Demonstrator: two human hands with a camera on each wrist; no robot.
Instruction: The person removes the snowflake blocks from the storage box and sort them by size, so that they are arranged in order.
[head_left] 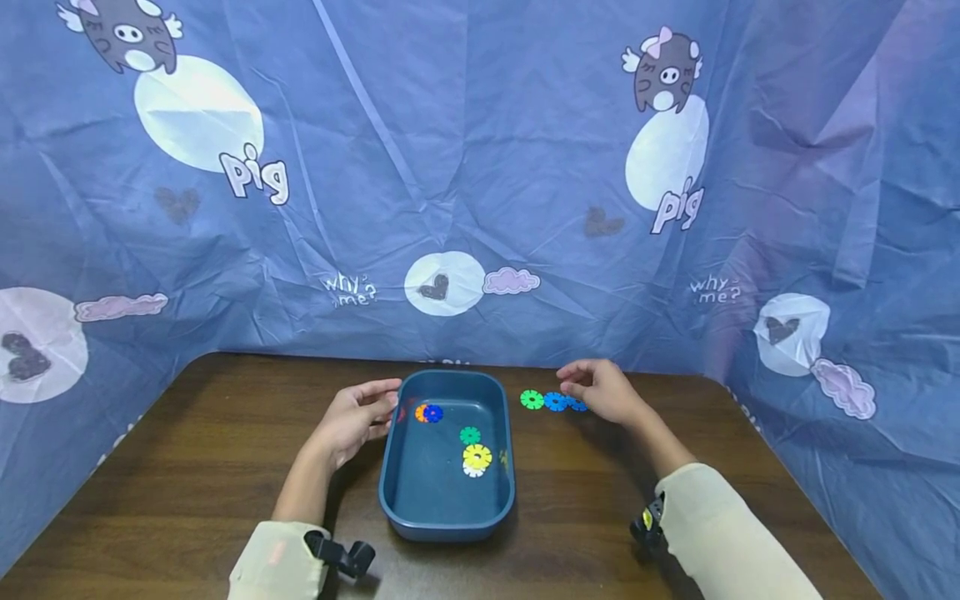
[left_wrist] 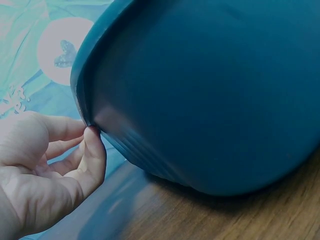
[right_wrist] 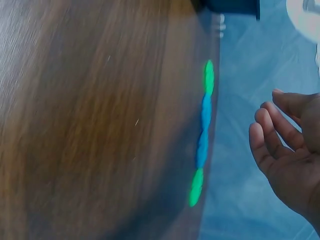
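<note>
A dark blue rectangular bin (head_left: 447,523) stands on the table, and my left hand (head_left: 354,423) pinches its left rim between thumb and fingers, as the left wrist view (left_wrist: 55,175) confirms. Inside lie snowflake building discs: an orange and a blue disc (head_left: 433,413), a green disc (head_left: 470,436), and a yellow disc (head_left: 477,456) over a white one. To the right of the bin, a row holds a green disc (head_left: 532,400) and blue discs (head_left: 556,402); another green disc (right_wrist: 196,187) ends it. Over that far end hovers my right hand (head_left: 606,393), fingers loosely bent, holding nothing.
The brown wooden table (head_left: 187,467) meets a blue printed curtain (head_left: 480,167) at its back edge. Each sleeve carries a black camera mount, the left mount (head_left: 345,557) near the front of the table.
</note>
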